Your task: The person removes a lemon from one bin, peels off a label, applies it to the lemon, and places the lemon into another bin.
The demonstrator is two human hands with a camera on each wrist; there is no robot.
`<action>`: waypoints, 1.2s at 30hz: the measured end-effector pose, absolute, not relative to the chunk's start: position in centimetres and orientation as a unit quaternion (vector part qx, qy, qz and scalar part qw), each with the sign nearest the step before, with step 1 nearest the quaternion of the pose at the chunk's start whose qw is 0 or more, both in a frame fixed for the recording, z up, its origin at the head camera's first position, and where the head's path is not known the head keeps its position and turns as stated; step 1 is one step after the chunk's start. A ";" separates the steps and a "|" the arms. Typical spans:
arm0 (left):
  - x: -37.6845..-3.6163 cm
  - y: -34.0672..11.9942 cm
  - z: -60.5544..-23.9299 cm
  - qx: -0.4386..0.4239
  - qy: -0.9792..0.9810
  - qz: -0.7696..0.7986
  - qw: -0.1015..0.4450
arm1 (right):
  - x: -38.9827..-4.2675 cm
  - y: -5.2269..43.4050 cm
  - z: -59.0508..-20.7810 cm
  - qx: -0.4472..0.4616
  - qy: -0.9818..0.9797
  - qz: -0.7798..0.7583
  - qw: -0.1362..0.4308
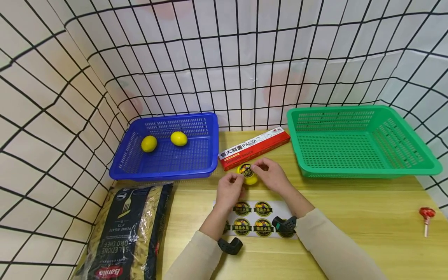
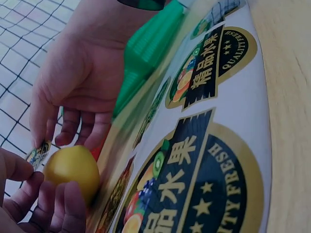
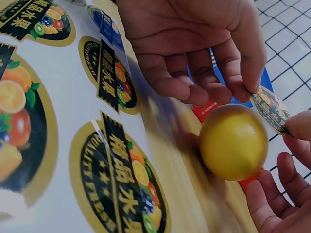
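Note:
A round black-and-gold fruit sticker (image 1: pixel 246 170) is stretched between both hands, just above a yellow lemon (image 1: pixel 251 181). My left hand (image 1: pixel 229 189) pinches one edge of it between thumb and finger. The opposite edge is pinched by my right hand (image 1: pixel 272 175). In the right wrist view the sticker (image 3: pixel 270 109) looks apart from the lemon (image 3: pixel 233 142), which sits on the table. The other fingers of both hands curve loosely around the fruit. Under the forearms lies a white sheet of matching stickers (image 1: pixel 252 218), partly hidden by the right wrist.
Two lemons (image 1: pixel 149 144) lie in a blue basket (image 1: pixel 164 175) at the left. A green basket (image 1: pixel 350 155) stands right. Behind the hands is a red-and-white pasta box (image 1: pixel 253 147). A bag of penne (image 1: pixel 129 229) lies front left, a red lollipop (image 1: pixel 427 212) far right.

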State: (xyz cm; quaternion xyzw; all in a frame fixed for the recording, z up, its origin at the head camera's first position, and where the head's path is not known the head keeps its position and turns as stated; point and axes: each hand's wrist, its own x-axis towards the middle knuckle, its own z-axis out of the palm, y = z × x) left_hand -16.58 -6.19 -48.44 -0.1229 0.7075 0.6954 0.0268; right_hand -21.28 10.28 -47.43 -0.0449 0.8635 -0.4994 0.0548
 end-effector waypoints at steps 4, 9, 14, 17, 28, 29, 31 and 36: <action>-16.8 -6.1 -48.4 -0.131 0.708 0.693 0.027 | -21.4 10.1 -47.6 -0.037 0.859 -0.508 0.047; -17.0 -6.1 -48.3 -0.145 0.705 0.694 0.038 | -21.5 9.9 -47.7 -0.024 0.859 -0.509 0.051; -17.3 -6.1 -48.6 -0.151 0.692 0.705 0.040 | -21.6 9.8 -47.7 -0.025 0.859 -0.509 0.055; -17.3 -6.1 -48.8 -0.146 0.686 0.711 0.042 | -21.6 9.8 -47.8 -0.023 0.859 -0.508 0.051; -17.1 -5.9 -49.0 -0.122 0.705 0.698 0.009 | -21.2 9.8 -48.2 -0.027 0.862 -0.504 0.050; -17.1 -5.9 -49.0 -0.121 0.705 0.698 0.010 | -21.2 9.8 -48.1 -0.028 0.862 -0.503 0.051; -17.1 -5.9 -49.0 -0.121 0.707 0.697 0.012 | -21.2 9.8 -48.1 -0.028 0.863 -0.502 0.053; -17.1 -6.0 -49.1 -0.125 0.703 0.699 0.027 | -21.1 9.8 -48.1 -0.026 0.863 -0.501 0.057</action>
